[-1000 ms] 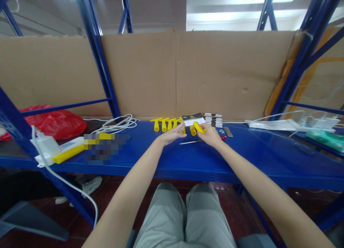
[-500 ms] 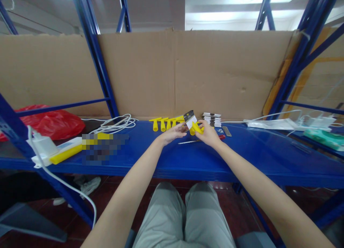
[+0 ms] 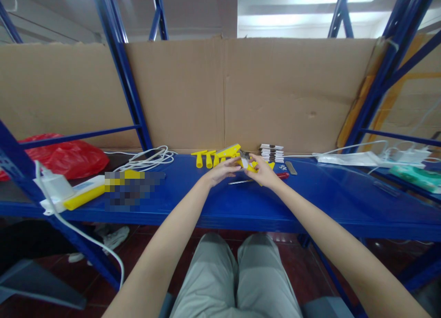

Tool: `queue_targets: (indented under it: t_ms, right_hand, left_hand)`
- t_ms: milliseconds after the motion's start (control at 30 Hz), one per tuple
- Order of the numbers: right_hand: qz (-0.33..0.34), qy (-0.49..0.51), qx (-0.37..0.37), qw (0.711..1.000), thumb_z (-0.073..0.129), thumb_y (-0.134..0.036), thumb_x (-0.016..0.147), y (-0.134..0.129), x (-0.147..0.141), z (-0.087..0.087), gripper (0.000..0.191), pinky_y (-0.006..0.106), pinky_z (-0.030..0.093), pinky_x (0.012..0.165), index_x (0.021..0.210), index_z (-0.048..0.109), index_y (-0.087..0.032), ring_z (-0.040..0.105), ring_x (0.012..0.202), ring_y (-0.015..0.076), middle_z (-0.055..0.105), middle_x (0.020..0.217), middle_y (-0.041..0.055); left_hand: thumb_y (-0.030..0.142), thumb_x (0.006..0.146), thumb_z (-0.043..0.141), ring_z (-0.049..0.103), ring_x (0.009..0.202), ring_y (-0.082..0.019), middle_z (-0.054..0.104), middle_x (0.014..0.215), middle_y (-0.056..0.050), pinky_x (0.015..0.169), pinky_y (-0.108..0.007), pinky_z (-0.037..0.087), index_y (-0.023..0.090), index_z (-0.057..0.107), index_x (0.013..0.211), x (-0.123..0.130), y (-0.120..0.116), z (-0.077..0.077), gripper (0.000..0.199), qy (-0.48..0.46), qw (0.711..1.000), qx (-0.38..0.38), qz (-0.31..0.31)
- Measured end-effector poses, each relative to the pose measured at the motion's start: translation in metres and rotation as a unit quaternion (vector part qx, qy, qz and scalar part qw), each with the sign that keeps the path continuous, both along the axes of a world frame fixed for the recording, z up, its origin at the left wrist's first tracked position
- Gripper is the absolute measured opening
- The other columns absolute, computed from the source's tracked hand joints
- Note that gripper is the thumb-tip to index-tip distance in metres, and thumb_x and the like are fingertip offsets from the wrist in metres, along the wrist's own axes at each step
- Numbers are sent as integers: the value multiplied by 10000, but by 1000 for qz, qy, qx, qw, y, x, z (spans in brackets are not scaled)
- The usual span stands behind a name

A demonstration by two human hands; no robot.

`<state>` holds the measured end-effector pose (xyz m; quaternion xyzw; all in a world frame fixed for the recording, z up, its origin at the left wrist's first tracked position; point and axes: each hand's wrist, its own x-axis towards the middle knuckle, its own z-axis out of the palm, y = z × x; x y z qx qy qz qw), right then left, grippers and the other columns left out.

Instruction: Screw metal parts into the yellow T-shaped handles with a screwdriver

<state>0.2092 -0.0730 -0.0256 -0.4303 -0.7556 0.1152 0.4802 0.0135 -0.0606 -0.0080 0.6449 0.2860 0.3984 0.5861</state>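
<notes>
My right hand (image 3: pixel 264 171) is closed on a yellow piece (image 3: pixel 253 167), and a small black-and-white card (image 3: pixel 245 156) shows at its fingertips. Beside it, my left hand (image 3: pixel 223 172) has its fingers stretched towards the card; whether they touch it is unclear. Behind my left hand, several yellow T-shaped handles (image 3: pixel 209 160) stand in a row, and a yellow scraper-like piece (image 3: pixel 230 150) lies tilted over them. A screwdriver with a red handle (image 3: pixel 283 175) lies partly under my right hand. Small black-and-white packs (image 3: pixel 272 152) are stacked behind it, near a grey metal strip (image 3: pixel 291 168).
The blue table (image 3: pixel 330 194) backs onto a cardboard wall (image 3: pixel 268 88). To the left are a coiled white cable (image 3: pixel 155 159), a power strip (image 3: pixel 82 185) and a red bag (image 3: pixel 65 157). A green-and-white packet (image 3: pixel 416 178) lies at the right.
The yellow piece in my right hand has turned, with its end now pointing right. The card is lower and tilted differently. More of the yellow scraper-like piece shows behind my left hand.
</notes>
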Motion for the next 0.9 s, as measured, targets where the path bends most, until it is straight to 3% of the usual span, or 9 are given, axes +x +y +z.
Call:
queue_targets:
  t_ms: [100,267,367,467,667,900]
  right_hand:
    - [34,69,-66,995,679,-298,682,-2,-2,2,678,412,517,863,1323,490,-180,574,1101,260,508,1319,154]
    - [126,200,-230,944,700,-289,676,-11,0,9,738,335,575,626,1364,433,-266,667,766,172,483,1403,114]
    - [129,271,-266,916,709,-280,680,-13,2,14,653,279,559,532,1292,482,-254,670,692,159,600,1265,98]
    - [123,318,-277,898,701,-278,707,-14,5,19,433,252,542,490,1117,571,-231,673,687,173,701,1013,68]
    - [166,362,-291,870,622,-207,773,-14,11,25,111,291,583,638,883,623,-193,681,838,196,725,959,80]
    - [190,354,-291,868,640,-239,800,-11,17,21,78,327,568,742,841,580,-211,686,781,162,720,893,45]
  left_hand:
    - [207,701,757,588,1132,-241,641,1239,-90,926,-370,449,269,671,1173,0,0,0,483,-9,1000,-4,14]
    - [176,708,748,632,1019,-222,672,1173,-77,907,-391,472,272,680,1151,1,-3,1,458,-47,999,-16,-8]
    - [153,712,736,628,1031,-230,676,1151,-73,910,-409,478,262,692,1114,1,-6,3,419,-76,997,-24,0]
    - [115,694,727,621,1042,-241,674,1133,-74,898,-426,493,243,702,1073,1,-8,6,401,-103,994,-34,16]
    - [128,698,696,594,1083,-276,670,1135,-82,875,-458,507,224,692,1064,-1,-6,7,378,-143,988,-26,54]
    - [227,669,750,663,818,-182,723,910,-43,746,-319,505,223,675,1093,-1,1,7,431,-184,975,-8,125]
